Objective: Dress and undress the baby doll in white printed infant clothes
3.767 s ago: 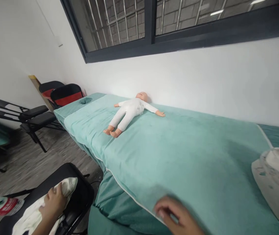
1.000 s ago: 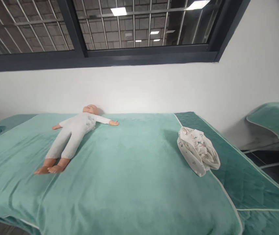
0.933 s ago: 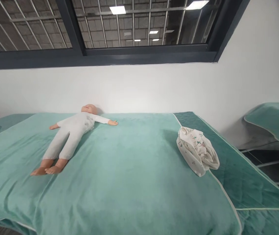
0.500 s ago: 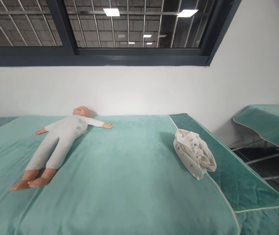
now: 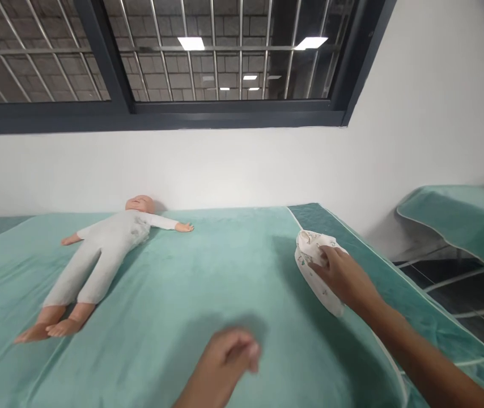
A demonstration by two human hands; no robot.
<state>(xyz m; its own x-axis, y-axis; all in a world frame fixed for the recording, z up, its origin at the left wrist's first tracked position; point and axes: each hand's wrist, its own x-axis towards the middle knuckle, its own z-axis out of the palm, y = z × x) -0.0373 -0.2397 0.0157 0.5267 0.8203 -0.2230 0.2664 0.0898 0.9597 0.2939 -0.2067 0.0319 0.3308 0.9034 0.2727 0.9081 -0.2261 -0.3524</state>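
A crumpled white cloth item (image 5: 318, 283) with a small print lies on the right part of the bed; I cannot tell what garment or cover it is. My right hand (image 5: 338, 272) reaches over it from the right, fingers and thumb closed on its upper folds. Low in the middle, my left hand (image 5: 231, 354) hovers over the green sheet (image 5: 225, 272), blurred, its fingers curled in with nothing seen in them. On the left a baby doll (image 5: 117, 232) in a white bodysuit lies on its back, arms spread, away from both hands.
Beyond the bed stands a white wall (image 5: 225, 170) with a dark window frame (image 5: 233, 116) above. Dark quilted fabric (image 5: 395, 300) shows along the bed's right side. At the far right is another green-covered surface (image 5: 458, 218), with dark floor tiles (image 5: 458, 283) below.
Both hands have come into view from below; the right one has closed on the printed cloth. The camera has tilted up slightly. The doll lies as before.
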